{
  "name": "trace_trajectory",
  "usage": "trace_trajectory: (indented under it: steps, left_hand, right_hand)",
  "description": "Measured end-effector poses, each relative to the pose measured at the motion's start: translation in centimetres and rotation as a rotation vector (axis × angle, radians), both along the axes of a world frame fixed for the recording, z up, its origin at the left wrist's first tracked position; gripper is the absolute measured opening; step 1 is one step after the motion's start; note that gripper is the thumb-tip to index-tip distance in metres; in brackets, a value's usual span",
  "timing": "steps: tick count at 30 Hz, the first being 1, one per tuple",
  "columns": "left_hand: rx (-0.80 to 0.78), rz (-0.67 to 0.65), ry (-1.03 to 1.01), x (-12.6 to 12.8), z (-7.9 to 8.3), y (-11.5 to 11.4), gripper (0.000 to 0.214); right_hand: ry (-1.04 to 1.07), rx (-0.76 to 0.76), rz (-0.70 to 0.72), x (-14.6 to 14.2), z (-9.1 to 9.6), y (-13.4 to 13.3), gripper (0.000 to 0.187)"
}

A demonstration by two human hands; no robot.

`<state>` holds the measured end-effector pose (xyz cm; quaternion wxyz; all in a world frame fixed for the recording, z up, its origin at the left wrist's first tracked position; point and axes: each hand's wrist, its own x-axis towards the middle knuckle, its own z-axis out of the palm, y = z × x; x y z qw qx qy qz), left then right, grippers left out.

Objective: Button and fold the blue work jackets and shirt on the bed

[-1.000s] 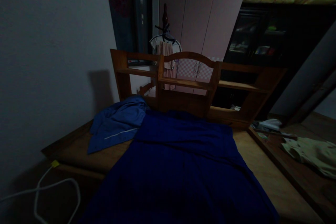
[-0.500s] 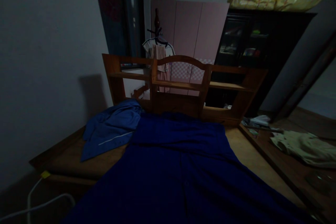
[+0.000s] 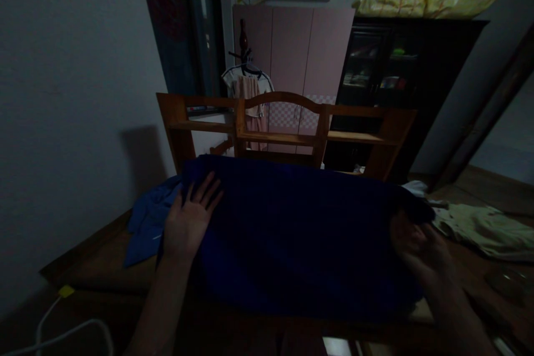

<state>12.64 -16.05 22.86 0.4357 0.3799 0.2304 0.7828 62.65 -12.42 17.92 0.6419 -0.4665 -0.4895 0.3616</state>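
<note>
A dark blue cloth [image 3: 300,233] lies folded across the wooden bed platform [image 3: 95,267] in front of me. My left hand [image 3: 187,219] rests flat on its left end, fingers spread. At the cloth's right end my right hand [image 3: 417,245] is curled around the dark edge of the fabric and grips it. A lighter blue garment [image 3: 144,222] with a pale stripe lies crumpled just left of the cloth, partly hidden behind my left hand.
A wooden headboard with shelves [image 3: 283,133] stands behind the cloth. Beyond it are a pink wardrobe [image 3: 300,55], a clothes stand [image 3: 246,78] and a dark cabinet [image 3: 387,78]. A pale green garment [image 3: 484,228] lies on the right. A white cable [image 3: 58,328] runs at the lower left.
The dark blue cloth, spread long toward me before, is now folded into a shorter band. Both my hands have come into view on its ends.
</note>
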Motion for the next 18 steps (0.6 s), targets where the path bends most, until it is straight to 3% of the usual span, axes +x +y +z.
trace_trajectory:
  steps: [3,6,12,15,18]
  left_hand:
    - [-0.014,-0.137,-0.135,-2.2,0.8,5.6,0.038]
    - [-0.174,-0.241,-0.169,-4.1,-0.5,10.4,0.035]
    - [-0.450,-0.369,-0.035,-4.9,-4.5,15.4,0.038]
    - [-0.543,-0.304,0.109,-4.9,-5.1,16.5,0.047]
    - [-0.591,-0.023,0.463,-6.1,-4.7,15.7,0.053]
  right_hand:
    - [0.342,-0.042,0.131,-2.4,0.9,7.0,0.023]
    - [0.430,-0.159,0.161,-4.3,0.6,12.5,0.018]
    - [0.347,-0.267,0.134,-5.3,-2.0,17.6,0.018]
    - [0.284,-0.291,0.097,-5.2,-2.5,18.3,0.019]
    - [0.227,-0.290,0.033,-4.9,-2.3,17.6,0.022]
